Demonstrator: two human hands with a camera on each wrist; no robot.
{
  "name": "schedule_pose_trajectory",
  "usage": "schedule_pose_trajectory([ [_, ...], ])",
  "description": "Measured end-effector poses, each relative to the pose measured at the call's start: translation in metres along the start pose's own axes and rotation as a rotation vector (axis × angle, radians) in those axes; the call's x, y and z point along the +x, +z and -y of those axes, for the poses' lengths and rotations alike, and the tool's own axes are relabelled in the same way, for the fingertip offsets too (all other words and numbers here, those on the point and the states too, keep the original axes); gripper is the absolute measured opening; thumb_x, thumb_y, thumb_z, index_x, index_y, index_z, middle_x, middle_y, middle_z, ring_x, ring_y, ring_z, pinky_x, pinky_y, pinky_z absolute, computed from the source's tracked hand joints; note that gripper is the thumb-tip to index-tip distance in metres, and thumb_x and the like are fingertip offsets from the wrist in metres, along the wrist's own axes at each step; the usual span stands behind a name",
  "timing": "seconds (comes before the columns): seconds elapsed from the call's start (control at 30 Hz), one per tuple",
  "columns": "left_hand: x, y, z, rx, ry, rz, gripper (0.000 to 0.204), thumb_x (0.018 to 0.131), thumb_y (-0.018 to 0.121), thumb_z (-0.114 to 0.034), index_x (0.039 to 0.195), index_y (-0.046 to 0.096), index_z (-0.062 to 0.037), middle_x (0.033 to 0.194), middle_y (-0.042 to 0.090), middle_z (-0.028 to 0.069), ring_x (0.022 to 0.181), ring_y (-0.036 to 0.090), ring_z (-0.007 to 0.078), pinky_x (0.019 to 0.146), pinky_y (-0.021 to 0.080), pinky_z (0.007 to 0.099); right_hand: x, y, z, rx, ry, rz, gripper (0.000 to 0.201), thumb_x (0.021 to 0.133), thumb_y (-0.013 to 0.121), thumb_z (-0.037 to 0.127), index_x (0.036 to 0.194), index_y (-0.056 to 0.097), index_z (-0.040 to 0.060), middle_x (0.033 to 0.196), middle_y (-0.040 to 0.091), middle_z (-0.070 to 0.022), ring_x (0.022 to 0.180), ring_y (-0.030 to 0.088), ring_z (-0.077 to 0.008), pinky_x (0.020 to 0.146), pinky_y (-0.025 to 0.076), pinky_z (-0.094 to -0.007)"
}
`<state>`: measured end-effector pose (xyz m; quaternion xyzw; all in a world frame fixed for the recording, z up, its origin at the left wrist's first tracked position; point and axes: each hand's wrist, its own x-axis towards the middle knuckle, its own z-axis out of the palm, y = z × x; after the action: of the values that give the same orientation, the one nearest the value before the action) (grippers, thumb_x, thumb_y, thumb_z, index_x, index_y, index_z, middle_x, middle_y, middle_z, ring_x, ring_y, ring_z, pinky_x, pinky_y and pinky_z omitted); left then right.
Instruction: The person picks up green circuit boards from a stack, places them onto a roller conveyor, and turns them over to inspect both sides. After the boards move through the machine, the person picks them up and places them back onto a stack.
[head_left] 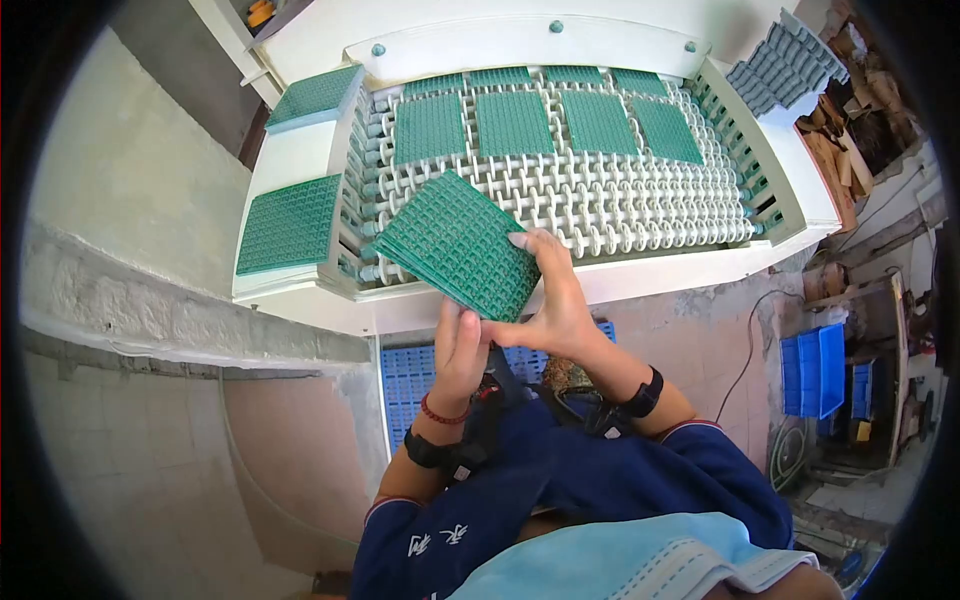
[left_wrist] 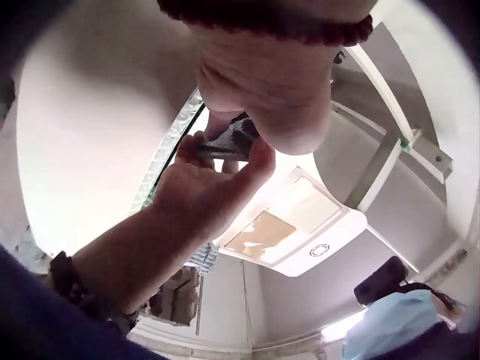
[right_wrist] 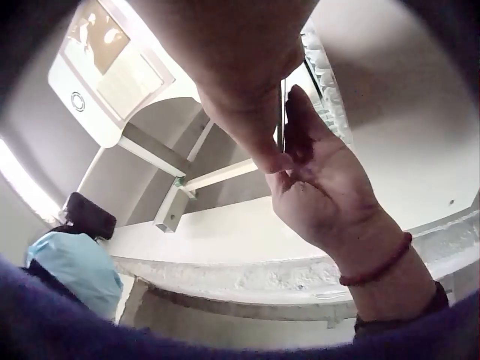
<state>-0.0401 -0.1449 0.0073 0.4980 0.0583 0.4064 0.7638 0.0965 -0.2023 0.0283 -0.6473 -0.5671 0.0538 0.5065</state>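
Both hands hold a thin stack of green circuit board panels, tilted above the front of the roller bed. My left hand grips its lower edge, the fingers partly hidden behind the boards. On the right edge is my right hand, with one fingertip at the side of the stack and another digit reaching toward its bottom corner. In the left wrist view, the right hand pinches the dark edge of the stack. The right wrist view shows the left hand at the thin edge, palm facing the camera.
White rollers carry rows of green boards toward the back. More green boards lie on the left ledge and behind it. A stack of grey ribbed pieces stands at the right; a blue crate sits below.
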Motion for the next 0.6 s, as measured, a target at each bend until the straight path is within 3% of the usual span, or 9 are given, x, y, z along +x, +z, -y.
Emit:
schedule_pose_trajectory([
  [0.07,0.001,0.009,0.003,-0.025,-0.044,-0.104,0.047,0.095,0.036,-0.014,0.135,0.025,0.0084,0.131,0.041,0.0167,0.121,0.044,0.0249,0.102,0.035,0.0384,-0.013,0.006,-0.004,-0.045,0.004,-0.036,0.099,0.048,0.083,0.039,0.124,0.038,-0.0046,0.123,0.039,-0.0267,0.111,0.04,-0.0404,0.097,0.034,-0.0453],
  [0.2,0.004,0.004,0.002,-0.083,-0.115,-0.22,0.041,0.093,0.036,-0.005,0.131,0.033,0.0084,0.125,0.048,0.0177,0.115,0.051,0.0254,0.097,0.041,0.0387,-0.018,-0.011,-0.007,0.054,-0.006,0.079,0.102,0.052,0.087,0.039,0.128,0.035,-0.0057,0.123,0.04,-0.0262,0.114,0.041,-0.0399,0.097,0.035,-0.0441],
  [0.27,0.005,-0.008,0.0,-0.189,-0.151,-0.23,0.04,0.093,0.034,-0.002,0.131,0.033,0.0077,0.126,0.049,0.0168,0.113,0.052,0.0245,0.095,0.043,0.0378,-0.018,-0.02,-0.016,0.225,0.071,0.104,0.088,0.061,0.085,0.032,0.125,0.039,-0.0071,0.111,0.054,-0.0198,0.105,0.054,-0.0298,0.093,0.041,-0.0388],
  [0.3,0.005,-0.012,-0.002,-0.223,-0.168,-0.259,0.036,0.093,0.038,-0.002,0.127,0.04,0.0073,0.122,0.053,0.0157,0.11,0.055,0.0229,0.092,0.046,0.0362,-0.019,-0.021,-0.019,0.479,0.293,0.112,0.076,0.067,0.082,0.022,0.125,0.041,-0.0074,0.105,0.059,-0.0157,0.097,0.059,-0.0227,0.088,0.046,-0.0351],
  [0.37,0.002,-0.023,-0.005,-0.204,-0.24,-0.243,0.036,0.092,0.041,-0.003,0.126,0.041,0.0082,0.121,0.054,0.0179,0.108,0.057,0.0245,0.092,0.047,0.0375,-0.018,-0.025,-0.031,0.756,0.512,0.104,0.055,0.081,0.068,0.006,0.126,0.041,-0.007,0.106,0.062,-0.014,0.088,0.062,-0.0124,0.074,0.051,-0.0245],
  [0.4,0.002,-0.027,-0.006,-0.199,-0.28,-0.226,0.036,0.092,0.043,-0.003,0.126,0.041,0.0087,0.12,0.054,0.019,0.107,0.057,0.0253,0.091,0.048,0.0382,-0.015,-0.029,-0.034,0.762,0.552,0.108,0.038,0.084,0.065,0.006,0.117,0.051,-0.0065,0.093,0.065,-0.0107,0.077,0.062,-0.0094,0.065,0.05,-0.0204],
  [0.47,0.001,-0.026,-0.008,-0.207,-0.293,-0.206,0.035,0.092,0.045,-0.006,0.124,0.043,0.0092,0.118,0.056,0.0186,0.104,0.059,0.0241,0.088,0.05,0.0363,-0.014,-0.036,-0.042,0.771,0.656,0.188,0.024,0.084,0.065,0.008,0.104,0.06,-0.0048,0.079,0.066,-0.0066,0.065,0.061,-0.0076,0.058,0.049,-0.0189],
  [0.6,0.001,-0.034,-0.008,-0.314,-0.35,-0.111,0.034,0.095,0.043,-0.011,0.122,0.046,0.0091,0.117,0.057,0.0169,0.104,0.059,0.0219,0.089,0.049,0.0345,-0.019,-0.034,-0.048,0.771,0.676,0.216,0.016,0.085,0.065,0.01,0.094,0.063,-0.0029,0.072,0.065,-0.0044,0.059,0.059,-0.0061,0.05,0.047,-0.0181],
])
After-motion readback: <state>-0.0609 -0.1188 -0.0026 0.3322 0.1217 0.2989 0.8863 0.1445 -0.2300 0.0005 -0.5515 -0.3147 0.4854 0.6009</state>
